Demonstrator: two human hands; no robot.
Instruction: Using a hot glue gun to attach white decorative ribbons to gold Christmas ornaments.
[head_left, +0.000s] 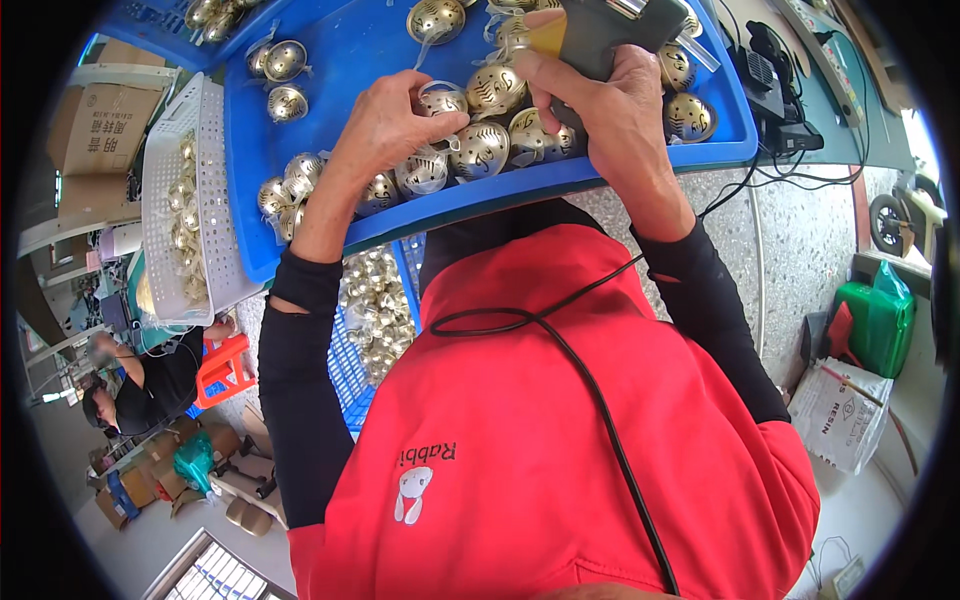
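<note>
My left hand (395, 118) is closed with thumb and fingers round a gold ball-shaped bell (443, 98), which has clear plastic film about it. Higher and to the right, my right hand (610, 95) grips a dark grey handheld tool (605, 38) with a yellowish part toward its left; the tool's exact kind cannot be made out. Both hands are over a blue plastic tray (330, 105). More gold bells with dark line markings lie around them, such as one bell (480, 150) just below the held one and another (690, 117) near the tray's right side.
A white perforated basket (222, 200) with gold pieces adjoins the tray's left side. Below the tray, a blue crate (350, 385) holds many small gold pieces. Black cables (830, 178) and a black device (765, 85) lie at the right. A co-worker (150, 385) is at the far left.
</note>
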